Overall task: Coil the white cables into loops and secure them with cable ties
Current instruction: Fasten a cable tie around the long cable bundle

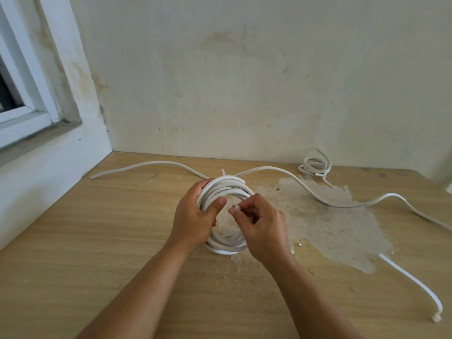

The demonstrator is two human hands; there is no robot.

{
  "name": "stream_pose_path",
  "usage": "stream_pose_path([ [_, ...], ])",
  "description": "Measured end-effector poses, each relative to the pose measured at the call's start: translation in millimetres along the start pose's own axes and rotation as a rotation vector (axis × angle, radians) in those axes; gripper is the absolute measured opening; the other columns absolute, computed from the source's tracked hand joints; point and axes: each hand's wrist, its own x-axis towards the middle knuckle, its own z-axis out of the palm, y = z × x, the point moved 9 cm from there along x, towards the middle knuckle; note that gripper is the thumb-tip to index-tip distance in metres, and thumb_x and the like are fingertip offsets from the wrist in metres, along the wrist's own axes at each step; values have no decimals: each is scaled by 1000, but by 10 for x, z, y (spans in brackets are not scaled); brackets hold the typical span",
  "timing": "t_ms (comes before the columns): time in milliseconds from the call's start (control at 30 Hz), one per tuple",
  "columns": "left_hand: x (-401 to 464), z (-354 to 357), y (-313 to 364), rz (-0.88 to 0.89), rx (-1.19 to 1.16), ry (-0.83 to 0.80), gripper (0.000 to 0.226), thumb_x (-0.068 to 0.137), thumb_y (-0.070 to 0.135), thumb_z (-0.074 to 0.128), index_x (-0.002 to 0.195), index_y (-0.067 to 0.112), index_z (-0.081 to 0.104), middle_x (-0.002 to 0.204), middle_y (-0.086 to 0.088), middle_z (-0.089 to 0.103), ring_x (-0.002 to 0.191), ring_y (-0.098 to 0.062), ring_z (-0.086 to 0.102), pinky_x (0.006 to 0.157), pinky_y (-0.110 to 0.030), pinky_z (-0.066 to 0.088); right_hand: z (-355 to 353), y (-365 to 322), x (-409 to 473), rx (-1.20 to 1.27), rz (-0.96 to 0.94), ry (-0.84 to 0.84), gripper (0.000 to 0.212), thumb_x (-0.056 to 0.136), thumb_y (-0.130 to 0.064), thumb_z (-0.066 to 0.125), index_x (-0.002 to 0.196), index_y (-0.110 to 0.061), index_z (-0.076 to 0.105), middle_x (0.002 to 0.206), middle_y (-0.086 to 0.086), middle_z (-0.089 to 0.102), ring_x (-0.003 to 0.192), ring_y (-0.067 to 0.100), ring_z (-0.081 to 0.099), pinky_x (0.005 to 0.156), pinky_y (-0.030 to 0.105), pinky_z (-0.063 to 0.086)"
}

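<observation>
Holding items, near to far. Cable tie (413, 285): loose on the wooden surface (97, 241) at your near right, its head toward you. Coil (225, 192): white cable in loops, standing upright mid-surface; your left hand (195, 216) wraps its left side, thumb pressed across the strands. Your right hand (259, 223) pinches a small white piece, too small to identify, at the coil's centre. Loose cable (318, 196): snaking behind. Small tied coil (315, 166): far right, near the wall (244, 69).

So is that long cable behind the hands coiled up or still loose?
Loose: the long cable lies uncoiled in waves across the table.
</observation>
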Motion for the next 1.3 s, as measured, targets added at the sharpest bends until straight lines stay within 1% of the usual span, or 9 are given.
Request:
stream_pose_path([
  [100,9,-4,2,3,-27,-17,41,90,33,76,128,23,63,95,2,72,59,-18,68,52,-24,53,0,-38,-36,-114,-92,-35,11,87,-31,80,89,-25,71,72,-16,70,70,2,67,61,17,51],
  [267,-7,41,50,-2,-67,-51,40,88,32,77,126,25,63,94,3,73,60,-18,68,54,-23,53,13,-96,-44,-239,-200,-65,11,88,-29,79,96,-26,72,72,-23,65,66,6,67,62,30,56],
  [400,-19,50,64,5,-96,-49,48,86,34,79,128,30,57,97,2,73,63,-18,68,57,-30,57,-13,-76,-28,-173,-174,-73,12,88,-30,79,96,-27,72,79,-17,74,77,1,69,65,24,55],
  [533,-24,65,14,-22,-135,-45,93,84,31,82,148,46,17,101,4,75,63,-15,69,65,-33,58,-75,-181,-39,-180,-255,19,11,88,-28,79,95,-25,71,76,-15,70,69,7,65,58,22,51],
  [633,16,91,-36,-38,-122,-92,126,83,39,83,147,60,-23,129,16,68,84,-14,69,84,-38,58,-111,-283,-34,-202,-330,76,12,86,-28,80,92,-24,71,87,-17,64,69,7,58,59,21,48],
  [733,39,103,31,-22,-98,-123,98,81,39,84,156,36,21,122,11,70,75,-14,70,68,-38,62,-157,-321,17,-213,-357,104,15,87,-30,80,95,-22,71,100,-13,59,86,6,59,69,19,48],
  [800,20,106,135,30,-73,-126,59,81,37,83,131,42,52,104,8,73,67,-14,68,59,-38,61,-189,-317,64,-202,-352,108,17,87,-32,80,96,-21,71,107,-10,60,97,11,61,77,21,50],
  [1133,59,164,96,75,-20,-160,73,86,37,81,149,44,45,120,13,67,93,-5,66,81,-34,57,-241,-443,176,-171,-372,112,12,91,-36,69,96,-24,71,92,-23,65,98,8,58,84,40,51],
  [1300,55,159,189,126,63,-142,68,88,39,79,147,48,46,130,14,66,106,-6,66,95,-45,58,-250,-401,202,-24,-202,132,8,91,-24,76,98,-25,73,86,-23,66,94,6,61,80,23,49],
])
